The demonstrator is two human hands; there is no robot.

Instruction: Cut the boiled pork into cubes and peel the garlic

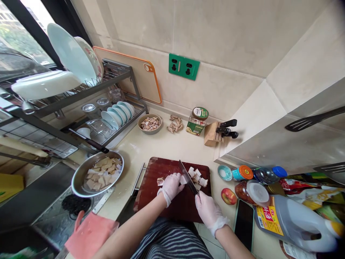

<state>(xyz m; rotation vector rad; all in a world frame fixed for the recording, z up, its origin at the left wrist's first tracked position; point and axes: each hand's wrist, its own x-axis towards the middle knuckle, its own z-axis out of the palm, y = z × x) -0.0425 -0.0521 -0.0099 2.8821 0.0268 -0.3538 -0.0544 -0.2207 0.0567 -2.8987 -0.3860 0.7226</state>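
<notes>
In the head view, my right hand [209, 209], in a clear glove, is closed round the handle of a kitchen knife [188, 178]. The dark blade slants up and left over a reddish-brown cutting board [153, 201]. My left hand [171, 186], also gloved, curls its fingers over a pale strip of food [160, 181] with a pinkish-brown end. Part of the strip shows between these fingers and the blade; the rest is hidden under the hand. Right of the blade lie several white cut chunks [197, 176], some with brownish edges. I cannot tell what food it is.
A steel pan [77, 180] of pale flat slices stands left. Behind the board are a bowl [150, 132] of garlic cloves, ginger [175, 124], a jar [196, 121] and a knife block [211, 134]. An apple [229, 196], a phone [244, 223] and a large jug [293, 223] sit right.
</notes>
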